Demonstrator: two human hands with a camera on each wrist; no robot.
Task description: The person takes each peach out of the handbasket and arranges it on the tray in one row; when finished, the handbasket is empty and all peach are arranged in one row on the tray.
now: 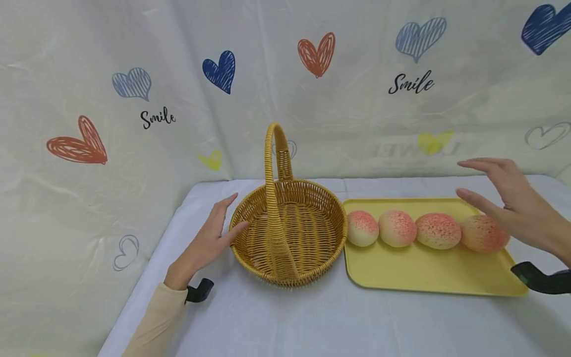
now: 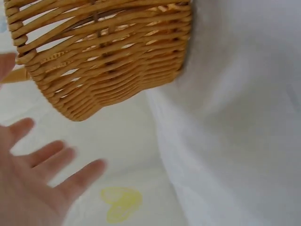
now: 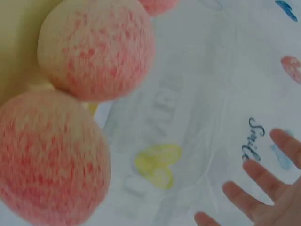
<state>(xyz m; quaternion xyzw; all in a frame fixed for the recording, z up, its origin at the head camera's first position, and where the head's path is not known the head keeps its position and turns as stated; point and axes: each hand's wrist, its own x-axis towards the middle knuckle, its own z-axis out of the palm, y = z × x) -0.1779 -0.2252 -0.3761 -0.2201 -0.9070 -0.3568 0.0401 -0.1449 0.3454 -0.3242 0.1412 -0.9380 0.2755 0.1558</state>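
A round wicker basket (image 1: 308, 238) with a tall arched handle (image 1: 272, 198) stands upright on the table, nothing inside it. My left hand (image 1: 211, 243) is beside its left rim, fingers extended and thumb reaching over the edge; whether the thumb touches cannot be told. In the left wrist view the fingers (image 2: 82, 179) are spread apart from the woven side (image 2: 113, 56). Several pink-and-cream peaches lie in a row on a yellow tray (image 1: 424, 272). Above the rightmost peach (image 1: 482, 235) hovers my right hand (image 1: 513, 198), thumb and fingers parted, holding nothing. It partly hides that peach.
The tray's left edge lies close against the basket's right side. White cloth (image 1: 312, 322) covers the table. Behind it hangs a pale curtain (image 1: 348, 109) printed with hearts and "Smile". Black straps (image 1: 199, 291) are on both wrists.
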